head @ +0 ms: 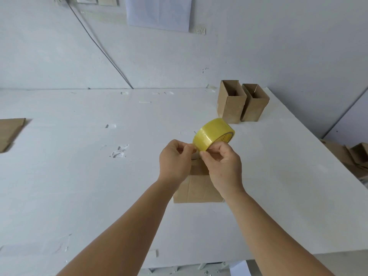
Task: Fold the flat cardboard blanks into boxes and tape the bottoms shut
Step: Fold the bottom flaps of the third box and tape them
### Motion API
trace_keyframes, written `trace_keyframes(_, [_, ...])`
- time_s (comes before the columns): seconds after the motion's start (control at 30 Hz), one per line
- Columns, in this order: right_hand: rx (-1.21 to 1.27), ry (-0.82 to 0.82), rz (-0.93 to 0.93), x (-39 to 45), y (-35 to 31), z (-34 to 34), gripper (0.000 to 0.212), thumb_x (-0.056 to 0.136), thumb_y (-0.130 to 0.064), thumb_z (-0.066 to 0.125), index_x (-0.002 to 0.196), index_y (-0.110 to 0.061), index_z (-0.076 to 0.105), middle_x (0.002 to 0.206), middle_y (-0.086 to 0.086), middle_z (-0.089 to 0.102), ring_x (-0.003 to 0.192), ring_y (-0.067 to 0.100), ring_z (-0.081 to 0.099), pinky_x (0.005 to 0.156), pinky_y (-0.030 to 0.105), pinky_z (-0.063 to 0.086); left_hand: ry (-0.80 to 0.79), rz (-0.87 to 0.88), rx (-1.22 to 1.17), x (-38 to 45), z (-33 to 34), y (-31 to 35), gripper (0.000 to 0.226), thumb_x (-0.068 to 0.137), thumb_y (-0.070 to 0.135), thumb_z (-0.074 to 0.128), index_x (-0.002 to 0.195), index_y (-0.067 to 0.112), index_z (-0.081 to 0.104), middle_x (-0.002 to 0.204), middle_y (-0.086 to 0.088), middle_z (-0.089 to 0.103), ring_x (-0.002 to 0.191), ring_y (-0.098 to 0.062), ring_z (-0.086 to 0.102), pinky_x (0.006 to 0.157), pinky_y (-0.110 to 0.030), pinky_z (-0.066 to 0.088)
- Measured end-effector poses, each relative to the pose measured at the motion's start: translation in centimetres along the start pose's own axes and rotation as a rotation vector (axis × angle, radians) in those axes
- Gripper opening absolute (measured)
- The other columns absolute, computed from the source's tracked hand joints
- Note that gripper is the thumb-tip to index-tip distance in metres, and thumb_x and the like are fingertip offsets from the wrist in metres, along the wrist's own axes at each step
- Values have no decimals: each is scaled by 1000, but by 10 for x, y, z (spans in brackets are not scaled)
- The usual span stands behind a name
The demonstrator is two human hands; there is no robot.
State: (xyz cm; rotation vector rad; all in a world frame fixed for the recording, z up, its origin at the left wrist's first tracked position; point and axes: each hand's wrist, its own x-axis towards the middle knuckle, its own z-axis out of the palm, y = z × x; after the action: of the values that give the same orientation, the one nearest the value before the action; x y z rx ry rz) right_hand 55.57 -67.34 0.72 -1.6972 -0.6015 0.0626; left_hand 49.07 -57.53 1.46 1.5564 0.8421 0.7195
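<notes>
Head view: a white table [79,176] is bearing two open boxes [242,101] at its far right, a flat blank [10,132] at the left edge and a folded box [197,188] lying beneath the wrists. Above it, the right hand [223,164] is gripping a yellow tape roll [213,134], while the left hand [175,160] is pinching at the roll's edge with curled fingers.

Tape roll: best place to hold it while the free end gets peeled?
Grip the tape roll at its lower rim, coming from below and the near side, much as the right hand holds it now. It is tilted with its open core up and to the right, leaving the outer band facing the left hand, which pinches at the near edge.
</notes>
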Motion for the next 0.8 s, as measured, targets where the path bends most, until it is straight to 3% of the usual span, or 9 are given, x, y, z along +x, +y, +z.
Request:
trace_keyframes(0.07, [40,15,10,-1,-1,2,23,76,-18,75,93,-19,59,95,-1,67,90,11,65,81,30,53,-32,-16,-11,3,-4,1,9,84,21,60,79,15,62,80,3,71,80,-13,67,70,-32,56])
trace_keyframes(0.13, [107,124,31,-2,-2,3,38,72,-15,78,96,-16,49,107,5,55,93,3,59,84,23,52,-56,-22,-32,4,-6,2,9,86,20,57,82,13,61,80,5,72,79,-7,68,69,-28,54])
trace_keyframes(0.23, [110,288,56,2,-3,3,46,71,-11,78,97,-15,40,110,4,37,81,-16,47,71,3,43,-76,-22,-56,5,-8,3,9,87,17,54,85,11,60,81,5,73,76,0,68,68,-22,49])
trace_keyframes(0.3, [85,305,87,7,-1,1,50,72,-11,77,104,-15,38,114,4,33,84,-17,44,65,-1,38,-78,-29,-63,7,-10,3,8,87,16,53,86,11,60,82,5,73,78,0,69,70,-24,50])
trace_keyframes(0.37, [52,247,118,10,-3,0,61,73,-13,75,120,-19,37,119,0,31,92,-8,45,67,3,41,-99,-41,-68,9,-12,4,9,87,16,54,88,10,60,82,4,74,81,-3,70,77,-29,53])
trace_keyframes(0.43, [-9,169,156,13,-3,-1,70,76,-16,73,134,-24,33,122,-4,31,98,6,49,77,18,45,-116,-56,-65,11,-12,5,10,88,15,53,90,9,60,83,4,74,83,-5,70,80,-32,53])
trace_keyframes(0.5, [-83,116,204,19,-2,-4,67,81,-21,68,139,-25,35,120,-5,31,99,16,52,82,29,45,-113,-68,-65,14,-14,5,10,88,13,51,88,9,59,81,4,72,81,-8,69,78,-31,52])
trace_keyframes(0.63, [-145,29,236,27,0,-9,40,91,-27,56,131,-24,50,115,3,43,86,14,54,77,27,42,-183,-88,-97,18,-21,6,9,88,14,55,80,11,59,66,8,65,68,-9,62,71,-28,49])
trace_keyframes(0.8, [-76,-18,169,25,2,-9,40,91,-22,54,129,-35,47,99,-9,62,88,10,59,69,24,45,-258,-86,-163,19,-29,8,14,89,15,59,78,6,59,67,0,65,65,-11,61,77,-32,53])
